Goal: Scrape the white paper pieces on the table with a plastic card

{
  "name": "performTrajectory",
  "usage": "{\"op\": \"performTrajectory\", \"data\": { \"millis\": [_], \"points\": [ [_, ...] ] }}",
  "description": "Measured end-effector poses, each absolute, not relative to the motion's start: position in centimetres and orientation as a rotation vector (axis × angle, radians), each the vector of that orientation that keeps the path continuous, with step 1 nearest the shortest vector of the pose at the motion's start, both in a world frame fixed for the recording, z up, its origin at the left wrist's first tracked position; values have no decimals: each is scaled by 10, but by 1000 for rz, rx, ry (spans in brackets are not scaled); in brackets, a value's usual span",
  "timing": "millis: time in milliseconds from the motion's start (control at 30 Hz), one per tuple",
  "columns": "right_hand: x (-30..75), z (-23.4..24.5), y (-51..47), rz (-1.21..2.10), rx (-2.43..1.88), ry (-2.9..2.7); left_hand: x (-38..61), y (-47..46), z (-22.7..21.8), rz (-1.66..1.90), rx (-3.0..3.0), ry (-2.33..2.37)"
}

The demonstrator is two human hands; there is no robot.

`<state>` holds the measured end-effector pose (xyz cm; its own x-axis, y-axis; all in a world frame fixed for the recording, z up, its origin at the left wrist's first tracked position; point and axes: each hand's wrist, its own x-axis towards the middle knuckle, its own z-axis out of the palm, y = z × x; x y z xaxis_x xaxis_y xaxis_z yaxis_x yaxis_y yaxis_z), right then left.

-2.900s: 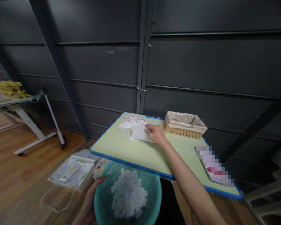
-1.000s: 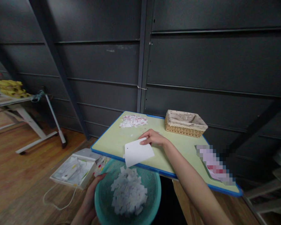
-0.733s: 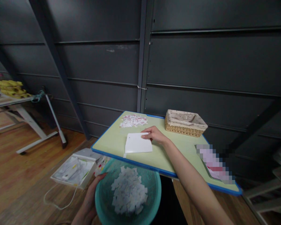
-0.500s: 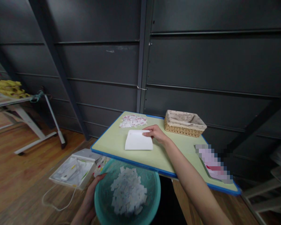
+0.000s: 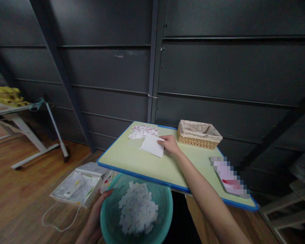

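My right hand (image 5: 169,144) pinches the right edge of a white sheet of paper or card (image 5: 151,145) just over the pale green table top (image 5: 127,152). The sheet lies slanted, its far edge close to a pile of small white and pinkish paper scraps (image 5: 141,131). Down in front of the table's near edge, my left hand (image 5: 98,210) is closed on the left rim of a teal plastic basket (image 5: 169,207). Inside that basket sits a heap of small white paper pieces (image 5: 138,210). Its lower edge runs out of view.
A lined wicker basket (image 5: 199,135) stands at the table's back right. Near the right edge lies a flat, partly blurred-out object (image 5: 228,183). On the floor at left are an open white box (image 5: 77,186) and a cord. A dark panelled wall (image 5: 112,71) rises behind.
My right hand has turned the white sheet clockwise and moved it slightly away from me, nearer the scrap pile. My left hand still holds the teal basket.
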<state>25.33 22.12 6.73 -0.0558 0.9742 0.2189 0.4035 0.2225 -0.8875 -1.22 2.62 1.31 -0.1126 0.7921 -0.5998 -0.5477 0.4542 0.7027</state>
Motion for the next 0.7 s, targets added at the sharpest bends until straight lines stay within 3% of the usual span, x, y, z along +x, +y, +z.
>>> {"op": "performTrajectory", "data": {
  "millis": [433,533,700],
  "points": [
    [247,79,202,1565,-1019,-1880,-11,26,12,1203,254,1250],
    [257,81,211,1401,-1013,-1611,-13,27,11,1163,216,1220],
    [284,80,232,666,-1317,-1316,-12,27,12,1192,235,1230]
  ]
}}
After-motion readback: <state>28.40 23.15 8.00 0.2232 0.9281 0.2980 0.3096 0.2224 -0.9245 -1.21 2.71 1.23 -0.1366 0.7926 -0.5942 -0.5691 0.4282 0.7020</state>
